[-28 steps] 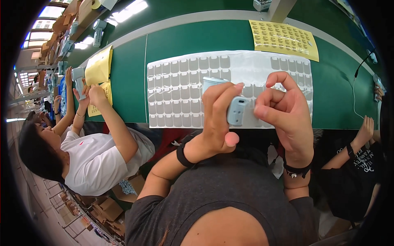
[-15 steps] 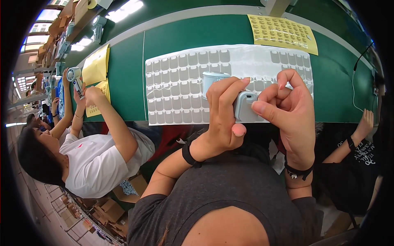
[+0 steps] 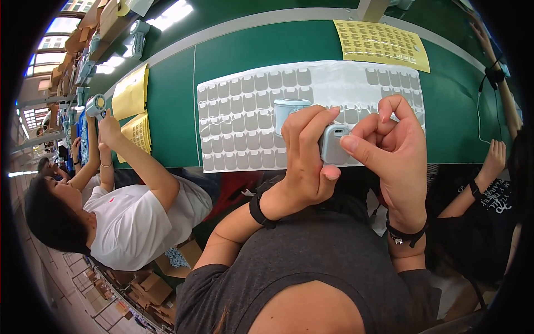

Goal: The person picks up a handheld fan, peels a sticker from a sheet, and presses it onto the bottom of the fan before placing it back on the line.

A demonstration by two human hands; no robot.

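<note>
One pale-blue, rounded plastic device (image 3: 335, 149), probably light, stiff and slick, best held round its body, sits within the curled left hand (image 3: 305, 153) above a white, grey-stickered sheet (image 3: 339, 83), the nearly pinched right hand (image 3: 394, 151) gripping I cannot tell what

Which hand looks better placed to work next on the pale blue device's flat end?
Likely the right hand: its thumb and fingers reach the device at that end, while the left hand grips it.
</note>
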